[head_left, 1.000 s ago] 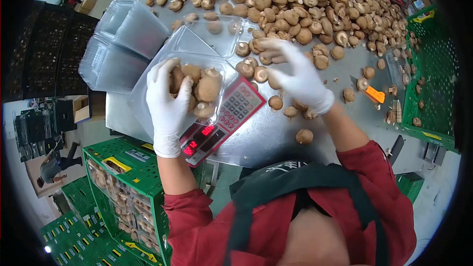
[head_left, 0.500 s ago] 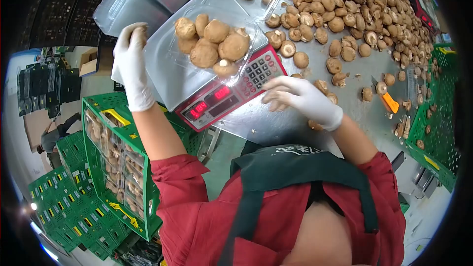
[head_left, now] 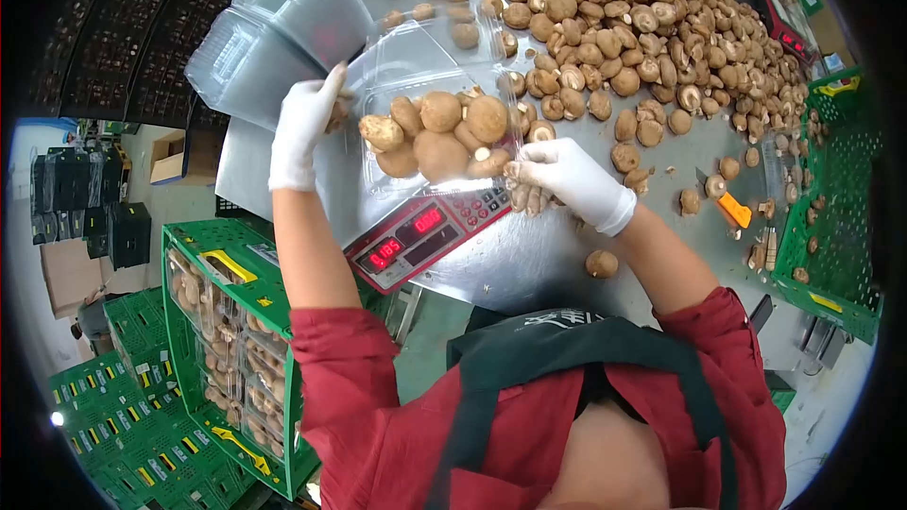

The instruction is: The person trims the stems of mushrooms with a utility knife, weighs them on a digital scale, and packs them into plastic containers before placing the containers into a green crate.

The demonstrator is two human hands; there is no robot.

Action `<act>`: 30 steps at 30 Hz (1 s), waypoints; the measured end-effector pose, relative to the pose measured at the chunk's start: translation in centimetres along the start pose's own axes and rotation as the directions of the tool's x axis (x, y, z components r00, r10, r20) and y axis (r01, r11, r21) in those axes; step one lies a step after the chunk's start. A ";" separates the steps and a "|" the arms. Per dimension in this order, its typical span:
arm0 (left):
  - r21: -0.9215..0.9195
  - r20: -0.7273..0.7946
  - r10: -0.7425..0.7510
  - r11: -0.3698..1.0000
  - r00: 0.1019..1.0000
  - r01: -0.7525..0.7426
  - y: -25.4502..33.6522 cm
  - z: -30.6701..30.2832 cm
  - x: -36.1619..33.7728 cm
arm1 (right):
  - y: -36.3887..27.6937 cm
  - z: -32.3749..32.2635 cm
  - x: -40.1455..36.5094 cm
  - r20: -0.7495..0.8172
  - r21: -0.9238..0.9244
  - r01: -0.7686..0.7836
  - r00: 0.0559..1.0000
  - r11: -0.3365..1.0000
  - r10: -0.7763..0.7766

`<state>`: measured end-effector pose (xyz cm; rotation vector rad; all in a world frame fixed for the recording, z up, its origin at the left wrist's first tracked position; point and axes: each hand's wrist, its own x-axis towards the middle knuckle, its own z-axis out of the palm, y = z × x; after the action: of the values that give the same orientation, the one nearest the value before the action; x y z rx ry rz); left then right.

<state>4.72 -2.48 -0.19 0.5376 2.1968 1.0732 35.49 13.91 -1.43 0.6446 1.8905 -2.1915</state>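
A clear plastic clamshell container [head_left: 416,191] holding several shiitake mushrooms [head_left: 441,156] is over the scale's metal plate and overlaps its keypad. Its lid [head_left: 430,38] stands open on the far side. My left hand [head_left: 304,127], in a white glove, has its curled fingers and thumb at the container's left edge. At the right edge, the fingers of my gloved right hand [head_left: 567,179] close around the rim, thumb on top. Below the container, the red scale [head_left: 406,244] shows lit red digits.
Stacked empty clamshells [head_left: 283,38] stand at the back left. A large shiitake pile [head_left: 624,28] covers the far table. An orange-handled knife [head_left: 734,211] lies to the right, near a green crate [head_left: 841,217]. Another green crate [head_left: 236,349] with packed containers stands at my left.
Both hands have moved in to the container's sides. The filled container has shifted towards me and to the right, covering part of the keypad. My view has tilted slightly.
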 end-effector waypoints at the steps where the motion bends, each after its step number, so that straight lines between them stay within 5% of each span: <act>1: -0.102 0.158 -0.030 0.994 0.987 0.046 0.5 0.1 2.0 | 0.3 -0.1 -0.1 0.012 0.058 0.000 1.000 0.998 -0.001; 2: -0.194 0.314 -0.041 0.975 0.949 0.107 0.9 0.1 3.3 | 0.4 -0.1 -0.2 0.017 0.046 -0.002 1.000 0.999 0.001; 5: -0.214 0.454 0.127 0.976 0.882 -0.031 2.1 0.9 4.8 | 0.5 -0.3 -0.3 0.012 0.038 -0.001 1.000 0.999 0.000; 8: -0.265 0.324 0.318 0.935 0.891 -0.237 4.3 1.1 2.5 | 1.2 -1.3 0.0 -0.009 0.033 0.010 1.000 0.999 -0.010; 12: -0.013 0.219 0.498 0.861 0.839 -0.508 3.8 -0.8 -1.9 | 0.8 -1.9 0.1 -0.049 0.139 0.004 0.999 0.990 0.002; 14: 0.155 0.191 0.448 0.865 0.873 -0.478 4.1 -0.8 -6.3 | 0.2 -2.2 0.1 -0.029 0.335 -0.024 0.999 0.942 0.036; 15: 0.076 0.138 0.470 0.873 0.872 -0.482 3.2 0.1 -7.9 | 1.0 -2.6 0.4 -0.023 0.336 0.019 1.000 0.942 -0.012; 18: -0.123 0.063 0.422 0.902 0.904 -0.413 0.1 1.8 -10.4 | -0.5 -2.6 0.4 -0.064 0.225 -0.005 0.998 0.974 0.020; 20: 0.026 -0.187 0.487 0.870 0.853 -0.492 -1.4 4.1 -10.7 | -0.9 -2.5 0.7 -0.070 0.120 0.023 0.997 0.993 -0.015; 22: -0.104 -0.322 0.380 0.896 0.867 -0.432 -1.6 6.1 -11.4 | -0.9 -2.1 1.1 -0.106 0.100 0.048 0.994 0.994 -0.037; 27: -0.395 -0.307 0.153 0.877 0.939 -0.272 -2.2 7.4 -13.0 | -0.9 -2.6 1.5 -0.068 0.148 0.041 0.997 0.988 -0.031; 30: -0.407 -0.220 0.150 0.884 0.964 -0.231 -2.9 6.8 -13.5 | -0.6 -3.4 1.1 -0.081 0.149 0.045 0.996 0.988 -0.033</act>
<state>18.85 -8.44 -0.88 0.4753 1.9907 1.7212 34.94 17.49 -1.72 0.7350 1.8009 -2.3846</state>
